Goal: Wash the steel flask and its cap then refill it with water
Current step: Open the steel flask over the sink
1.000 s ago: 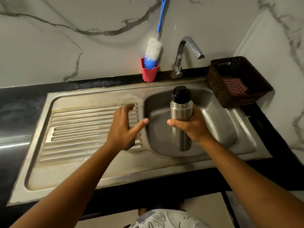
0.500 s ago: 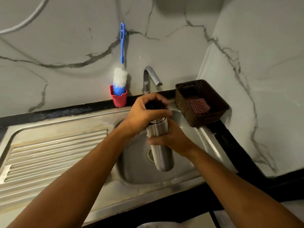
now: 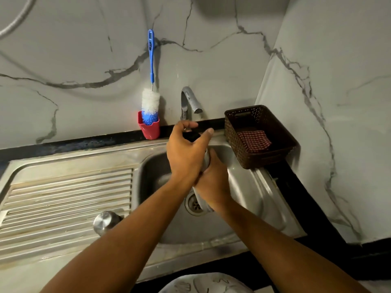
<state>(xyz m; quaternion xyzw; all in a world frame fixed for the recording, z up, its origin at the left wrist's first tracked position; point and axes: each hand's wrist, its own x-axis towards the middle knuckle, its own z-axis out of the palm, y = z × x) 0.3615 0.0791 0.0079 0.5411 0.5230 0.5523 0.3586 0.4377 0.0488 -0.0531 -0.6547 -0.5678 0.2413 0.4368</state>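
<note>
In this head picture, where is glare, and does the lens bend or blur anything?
Head view: glare streaks the right wall of the steel sink basin; the wide lens bows the sink's front edge; the steel flask in the right hand looks slightly smeared.

home kitchen, steel sink (image 3: 63,161), tap (image 3: 189,100), marble-look wall (image 3: 84,49)

Left hand (image 3: 186,153): a second ago open above the draining board (image 3: 63,187), clear of the flask (image 3: 202,203); now curled over the black stopper (image 3: 191,136) at the flask's top, its wrist crossing the right hand (image 3: 213,185). Steel cap (image 3: 105,222): then covered by the left hand, now exposed beside the left forearm.
</note>
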